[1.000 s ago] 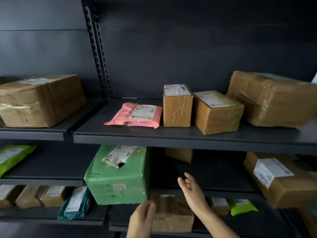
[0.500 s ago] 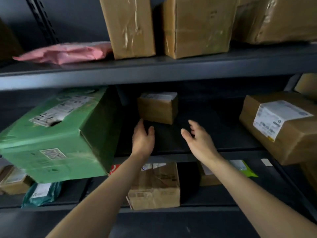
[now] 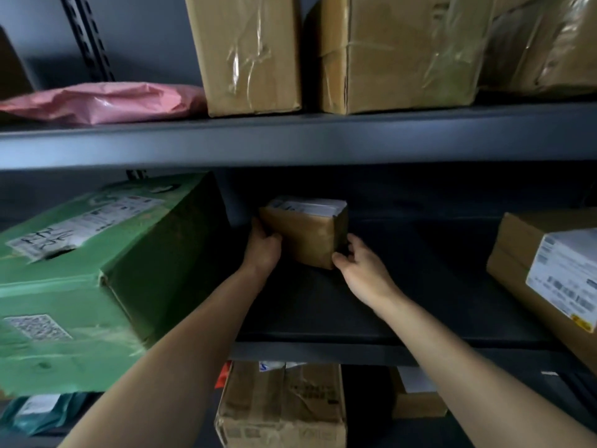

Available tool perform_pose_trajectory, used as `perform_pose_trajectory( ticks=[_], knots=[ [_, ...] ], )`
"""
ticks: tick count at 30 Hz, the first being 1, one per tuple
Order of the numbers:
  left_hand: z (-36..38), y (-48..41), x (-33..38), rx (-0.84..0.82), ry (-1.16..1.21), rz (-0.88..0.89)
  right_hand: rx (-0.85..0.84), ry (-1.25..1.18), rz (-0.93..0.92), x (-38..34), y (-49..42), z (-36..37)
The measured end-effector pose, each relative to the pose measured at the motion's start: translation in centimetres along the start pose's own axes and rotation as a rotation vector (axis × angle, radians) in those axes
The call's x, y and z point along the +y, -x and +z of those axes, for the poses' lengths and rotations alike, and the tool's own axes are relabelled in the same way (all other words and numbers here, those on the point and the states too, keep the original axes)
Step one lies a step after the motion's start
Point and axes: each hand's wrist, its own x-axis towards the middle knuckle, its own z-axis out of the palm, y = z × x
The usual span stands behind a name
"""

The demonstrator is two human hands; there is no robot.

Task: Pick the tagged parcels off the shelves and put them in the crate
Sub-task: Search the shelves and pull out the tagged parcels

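– Dark grey metal shelving is filling the whole view, three levels of it. What is sitting on the middle shelf [image 3: 420, 313]?

– Toward the back, a small brown cardboard parcel [image 3: 307, 244] with a white label on top is sitting between both hands. A big green carton [image 3: 97, 286] is leaning at a tilt to the left of it, and a brown box with a printed label [image 3: 533, 266] is lying well off to the right.

– How are the hands holding it?

– The left hand [image 3: 263, 250] is gripping the parcel's left side, thumb on the front face and fingers curling round behind. The right hand [image 3: 361, 270] is gripping the lower right corner, thumb pressing the front edge and fingers wrapping the side. Both bare forearms are reaching in from below.

– Is the parcel lifting off the shelf?

– I cannot tell; its base is lying in shadow.

– And above?

– A pink poly mailer [image 3: 103, 101] is lying flat at the left of the upper shelf [image 3: 290, 140]. Beside it two taped cardboard boxes [image 3: 248, 53] [image 3: 397, 50] are standing side by side, and a film-wrapped one [image 3: 546, 43] is sitting at the far right.

– Below?

– A worn brown carton [image 3: 281, 405] is sitting on the bottom level between the forearms, with a teal mailer [image 3: 38, 412] lying at the far left and a smaller box [image 3: 416, 402] showing to the right.
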Motion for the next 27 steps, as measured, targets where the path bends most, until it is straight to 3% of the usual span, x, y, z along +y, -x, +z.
perform_pose_trajectory(
  ticks=[6,13,16,21,27],
  knots=[
    [0.3,1.0,-0.2,-0.012,0.074,-0.041,-0.006,-0.087,0.008,-0.7,0.8,-0.4],
    [0.2,6.5,0.3,-0.091,0.279,-0.128,0.209,-0.072,0.022,-0.5,7.6,-1.6],
    [-0.1,8.3,0.3,-0.138,0.251,-0.177,0.25,-0.11,0.032,-0.9,10.0,-2.3],
    [-0.9,11.9,1.9,-0.213,0.283,-0.272,0.224,-0.185,0.067,-2.5,12.0,-3.1],
    [-3.0,12.9,2.9,-0.165,0.36,-0.407,0.154,-0.357,0.152,-4.3,13.0,-2.2]
  ],
)
